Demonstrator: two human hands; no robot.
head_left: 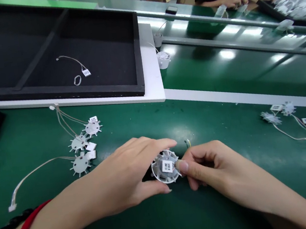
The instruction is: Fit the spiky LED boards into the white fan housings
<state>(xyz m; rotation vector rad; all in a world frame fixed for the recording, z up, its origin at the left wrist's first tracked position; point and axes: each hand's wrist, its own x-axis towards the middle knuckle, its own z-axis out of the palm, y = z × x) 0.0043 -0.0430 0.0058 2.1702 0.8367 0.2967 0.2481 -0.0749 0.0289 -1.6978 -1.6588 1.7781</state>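
Left hand (137,168) wrapped round white round housing (163,176), over green bench (144,227); right hand (209,165) pinching its right edge. White label (167,166) on housing face: square code plus text, too small to read. Cable tag (86,73) in black tray (104,38): illegible too.

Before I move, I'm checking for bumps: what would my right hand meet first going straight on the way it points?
The right hand would first meet the round white part, which it seems to touch; exact depth is unclear.
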